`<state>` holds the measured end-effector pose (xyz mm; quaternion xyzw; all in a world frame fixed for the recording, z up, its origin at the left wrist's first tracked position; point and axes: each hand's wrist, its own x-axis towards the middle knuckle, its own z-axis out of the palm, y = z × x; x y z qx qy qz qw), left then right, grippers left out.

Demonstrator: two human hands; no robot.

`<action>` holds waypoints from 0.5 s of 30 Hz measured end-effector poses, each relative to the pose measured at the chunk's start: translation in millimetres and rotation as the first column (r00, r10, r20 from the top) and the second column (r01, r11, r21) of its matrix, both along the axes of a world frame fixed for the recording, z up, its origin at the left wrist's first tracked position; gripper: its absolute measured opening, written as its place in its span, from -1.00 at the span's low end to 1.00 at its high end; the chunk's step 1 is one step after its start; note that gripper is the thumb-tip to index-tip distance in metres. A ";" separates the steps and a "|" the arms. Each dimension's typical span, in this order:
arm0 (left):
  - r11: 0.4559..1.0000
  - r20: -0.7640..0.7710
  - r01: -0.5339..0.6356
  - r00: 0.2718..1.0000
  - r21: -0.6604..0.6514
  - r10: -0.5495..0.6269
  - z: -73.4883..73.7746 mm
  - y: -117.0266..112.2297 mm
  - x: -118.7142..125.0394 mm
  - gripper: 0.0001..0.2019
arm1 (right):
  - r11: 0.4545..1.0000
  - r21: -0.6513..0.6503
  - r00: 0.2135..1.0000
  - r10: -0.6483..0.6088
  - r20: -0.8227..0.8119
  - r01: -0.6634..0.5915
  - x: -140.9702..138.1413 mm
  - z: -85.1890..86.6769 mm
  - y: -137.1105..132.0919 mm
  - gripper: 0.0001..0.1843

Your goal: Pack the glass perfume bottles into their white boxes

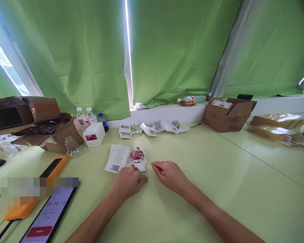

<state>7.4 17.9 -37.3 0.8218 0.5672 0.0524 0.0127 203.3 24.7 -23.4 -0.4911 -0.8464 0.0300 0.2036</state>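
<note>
A round glass bottle [137,155] with a pink-red floral look and a small gold-toned neck stands on a flattened white carton [118,156], whose printed panel with a barcode lies to its left. My left hand [128,180] rests at the carton's front edge, just before the bottle. Its fingers bend down onto the edge, with the thumb stretched out to the right. My right hand [170,175] hovers or rests to the right of the carton, apart from it. Its fingers are curled in together, and nothing shows between them.
Several opened small cartons with glass bottles [176,124] line the back. White boxes [93,135], plastic bottles [82,118] and a clear jar [73,147] stand left, near cardboard boxes [58,135]. A phone timer [50,216] and orange power strip [57,165] lie front left. Another cardboard box [223,118] stands right.
</note>
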 end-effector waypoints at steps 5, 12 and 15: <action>0.992 -0.099 0.121 0.988 0.017 -0.119 5.8 -10.8 6.3 -0.47 | 0.998 -0.027 0.998 -0.055 -0.021 0.054 2.5 -1.0 3.3 -0.59; 0.968 -0.166 0.236 0.961 0.081 -0.220 12.6 -22.8 15.9 -0.56 | 0.987 -0.093 0.980 -0.141 -0.142 0.128 5.5 -2.5 8.0 -0.68; 0.960 -0.167 0.268 0.953 0.081 -0.252 12.2 -25.2 17.7 -0.57 | 0.989 -0.090 0.957 -0.138 -0.257 0.118 5.9 -2.9 8.8 -0.68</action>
